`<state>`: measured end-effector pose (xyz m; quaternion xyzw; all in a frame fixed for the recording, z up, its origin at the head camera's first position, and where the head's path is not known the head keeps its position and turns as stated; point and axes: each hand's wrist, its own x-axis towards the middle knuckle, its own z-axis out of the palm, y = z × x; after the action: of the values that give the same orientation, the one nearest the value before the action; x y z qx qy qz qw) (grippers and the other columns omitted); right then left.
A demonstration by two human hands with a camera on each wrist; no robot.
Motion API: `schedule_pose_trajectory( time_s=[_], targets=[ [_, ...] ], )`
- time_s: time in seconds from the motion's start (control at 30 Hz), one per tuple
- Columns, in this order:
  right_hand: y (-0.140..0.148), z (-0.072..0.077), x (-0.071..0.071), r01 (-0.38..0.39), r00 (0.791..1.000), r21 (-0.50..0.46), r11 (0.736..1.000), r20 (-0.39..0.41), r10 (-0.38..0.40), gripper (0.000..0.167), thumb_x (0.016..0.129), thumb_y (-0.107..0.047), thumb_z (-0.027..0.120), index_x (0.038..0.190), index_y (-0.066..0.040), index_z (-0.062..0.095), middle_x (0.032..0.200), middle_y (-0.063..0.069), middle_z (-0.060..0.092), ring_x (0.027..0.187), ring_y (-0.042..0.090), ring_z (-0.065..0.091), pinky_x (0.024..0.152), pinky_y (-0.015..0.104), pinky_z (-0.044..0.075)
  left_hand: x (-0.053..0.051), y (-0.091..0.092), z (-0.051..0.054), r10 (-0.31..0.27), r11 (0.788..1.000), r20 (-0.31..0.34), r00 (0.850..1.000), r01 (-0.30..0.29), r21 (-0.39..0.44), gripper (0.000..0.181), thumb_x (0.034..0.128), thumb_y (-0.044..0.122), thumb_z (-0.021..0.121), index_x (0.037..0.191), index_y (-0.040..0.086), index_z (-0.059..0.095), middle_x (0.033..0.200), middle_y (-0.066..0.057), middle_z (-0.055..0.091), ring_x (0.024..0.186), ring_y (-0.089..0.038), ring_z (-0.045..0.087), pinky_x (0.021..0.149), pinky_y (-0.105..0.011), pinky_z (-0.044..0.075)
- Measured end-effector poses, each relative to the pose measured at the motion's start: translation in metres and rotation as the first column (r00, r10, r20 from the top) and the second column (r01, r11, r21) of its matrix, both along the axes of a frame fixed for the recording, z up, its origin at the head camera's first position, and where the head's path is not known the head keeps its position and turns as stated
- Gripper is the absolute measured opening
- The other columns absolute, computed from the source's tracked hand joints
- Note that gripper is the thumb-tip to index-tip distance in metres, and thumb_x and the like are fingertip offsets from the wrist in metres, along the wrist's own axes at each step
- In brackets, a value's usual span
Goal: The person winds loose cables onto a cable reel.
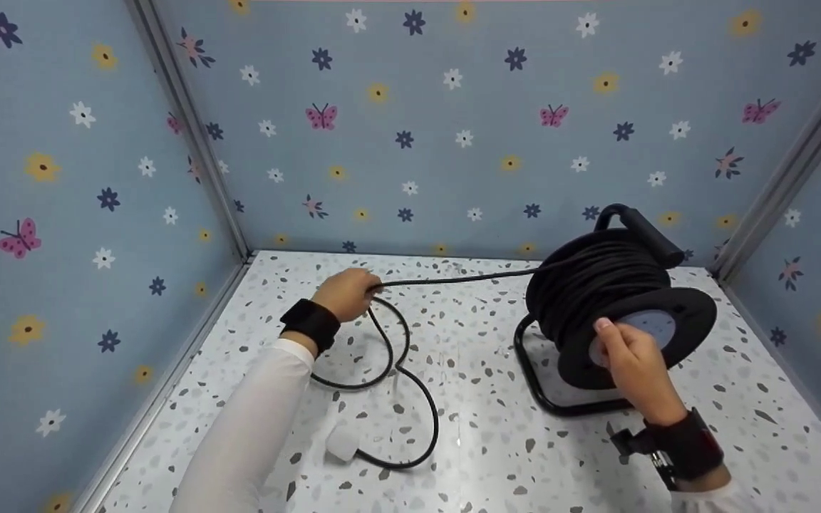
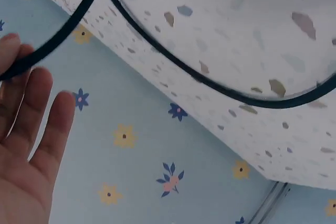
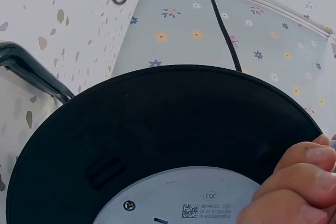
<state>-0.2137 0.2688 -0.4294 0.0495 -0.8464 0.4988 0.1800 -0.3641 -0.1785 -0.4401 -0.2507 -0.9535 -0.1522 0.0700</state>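
A black cable reel (image 1: 606, 306) stands on its tubular frame at the right of the table, wound thick with cord. My right hand (image 1: 638, 367) is at its near disc, fingers curled at the pale centre plate (image 3: 173, 198); the exact part in its grip is mostly hidden. Over on the left, my left hand (image 1: 346, 294) pinches the black power cord (image 1: 453, 279) between thumb and fingers. The cord runs taut from there to the reel. Its loose end loops over the table below the hand and finishes in a white plug (image 1: 342, 443).
The speckled white table (image 1: 482, 442) is enclosed by blue flower-patterned panels (image 1: 439, 142) at the back and both sides, with metal strips at the corners. A black carrying handle (image 1: 649, 235) rises from the reel's far side.
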Motion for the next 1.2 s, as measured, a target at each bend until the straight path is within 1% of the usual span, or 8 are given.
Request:
schedule_pose_trajectory(
  time_s=[0.1, 0.2, 0.37, 0.47, 0.6, 0.8, 1.03, 1.2],
  targets=[
    [-0.001, -0.002, -0.001, -0.005, 1.000, 0.006, 1.000, 0.004, 0.005, 0.050, 0.116, -0.023, 0.052, 0.072, 0.001, 0.055, 0.060, -0.006, 0.044, 0.053, 0.010, 0.041, 0.054, 0.027, 0.036, -0.004, -0.007, 0.019, 0.111, 0.992, -0.180, 0.977, -0.099, 0.075, 0.020, 0.1083, 0.003, 0.059, 0.118, 0.000, 0.076, 0.111, -0.020, 0.074, 0.105, -0.040, 0.072, 0.092, -0.051, 0.060],
    [0.000, -0.005, -0.001, -0.006, 1.000, 0.004, 1.000, 0.012, 0.006, 0.050, 0.116, -0.023, 0.052, 0.072, 0.000, 0.054, 0.060, -0.006, 0.042, 0.053, 0.009, 0.039, 0.053, 0.028, 0.034, -0.007, -0.010, 0.044, 0.228, 0.955, -0.262, 0.938, -0.163, 0.248, 0.024, 0.1116, 0.011, 0.056, 0.123, -0.002, 0.074, 0.118, -0.024, 0.072, 0.112, -0.042, 0.070, 0.100, -0.052, 0.058],
    [0.001, -0.007, 0.001, 0.001, 1.000, -0.015, 1.000, 0.018, 0.000, 0.049, 0.116, -0.023, 0.052, 0.072, 0.000, 0.054, 0.060, -0.006, 0.042, 0.053, 0.009, 0.040, 0.053, 0.028, 0.035, -0.005, -0.011, 0.075, 0.315, 0.829, -0.172, 0.933, -0.182, 0.529, 0.040, 0.1118, 0.042, 0.059, 0.104, 0.004, 0.070, 0.104, -0.018, 0.067, 0.098, -0.039, 0.066, 0.094, -0.049, 0.053],
    [0.002, -0.006, 0.001, 0.011, 1.000, -0.021, 1.000, 0.023, -0.011, 0.049, 0.116, -0.024, 0.051, 0.074, 0.000, 0.054, 0.060, -0.006, 0.043, 0.053, 0.010, 0.041, 0.053, 0.027, 0.036, -0.001, -0.012, 0.074, 0.282, 0.801, -0.101, 0.954, -0.176, 0.573, 0.052, 0.1087, 0.052, 0.062, 0.077, 0.012, 0.055, 0.073, -0.005, 0.053, 0.068, -0.028, 0.051, 0.072, -0.041, 0.043],
    [0.006, -0.003, 0.000, 0.026, 0.999, -0.038, 0.999, 0.020, -0.025, 0.051, 0.117, -0.026, 0.050, 0.076, 0.003, 0.054, 0.058, -0.006, 0.043, 0.051, 0.010, 0.040, 0.052, 0.027, 0.036, 0.005, -0.018, 0.057, 0.273, 0.838, -0.076, 0.959, -0.198, 0.509, 0.064, 0.1059, 0.056, 0.064, 0.060, 0.020, 0.037, 0.054, 0.007, 0.028, 0.050, -0.015, 0.026, 0.056, -0.032, 0.025],
    [0.015, 0.007, -0.003, 0.060, 0.998, -0.074, 0.995, -0.004, -0.061, 0.055, 0.118, -0.029, 0.047, 0.075, 0.006, 0.054, 0.057, -0.006, 0.043, 0.051, 0.009, 0.041, 0.052, 0.027, 0.037, 0.013, -0.018, 0.036, 0.292, 0.922, -0.172, 0.941, -0.229, 0.313, 0.070, 0.1013, 0.060, 0.067, 0.057, 0.021, 0.030, 0.054, 0.008, 0.022, 0.049, -0.011, 0.020, 0.052, -0.031, 0.019],
    [0.028, 0.017, -0.008, 0.082, 0.996, -0.179, 0.980, -0.017, -0.086, 0.057, 0.118, -0.028, 0.046, 0.074, 0.008, 0.048, 0.055, -0.005, 0.040, 0.048, 0.008, 0.038, 0.050, 0.028, 0.034, 0.022, -0.008, 0.023, 0.146, 0.972, -0.283, 0.948, -0.085, 0.219, 0.065, 0.1020, 0.045, 0.073, 0.059, 0.022, 0.029, 0.056, 0.008, 0.020, 0.052, -0.011, 0.020, 0.055, -0.031, 0.021],
    [0.039, 0.022, -0.010, 0.129, 0.991, -0.212, 0.969, 0.001, -0.132, 0.058, 0.118, -0.031, 0.045, 0.076, 0.010, 0.050, 0.056, -0.006, 0.041, 0.048, 0.008, 0.037, 0.049, 0.026, 0.034, 0.026, -0.003, 0.011, 0.002, 0.972, -0.251, 0.968, 0.057, 0.229, 0.056, 0.1052, 0.036, 0.070, 0.067, 0.020, 0.032, 0.062, 0.007, 0.022, 0.057, -0.012, 0.021, 0.062, -0.032, 0.022]
  ],
)
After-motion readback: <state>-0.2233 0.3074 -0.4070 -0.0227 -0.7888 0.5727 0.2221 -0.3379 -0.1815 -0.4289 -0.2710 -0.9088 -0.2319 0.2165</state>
